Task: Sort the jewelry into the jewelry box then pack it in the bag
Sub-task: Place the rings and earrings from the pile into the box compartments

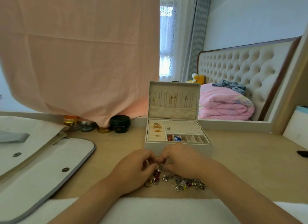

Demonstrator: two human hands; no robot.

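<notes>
A white jewelry box (179, 144) stands open on the wooden table, its lid up with thin necklaces hanging inside. Rings sit in its left slots and a few beads in the front compartments. A pile of loose jewelry (181, 182) lies on the table in front of it. My left hand (135, 170) and my right hand (181, 162) meet fingertip to fingertip just above the pile, fingers curled and pinching a small jewelry piece (157, 163) between them; what it is stays too small to tell.
A cream bag with grey trim (41, 165) lies open at the left. Small jars (120, 123) stand at the back under a hanging pink cloth (80, 57). A white towel (150, 210) covers the near table edge. A mirror at the back right reflects a bed.
</notes>
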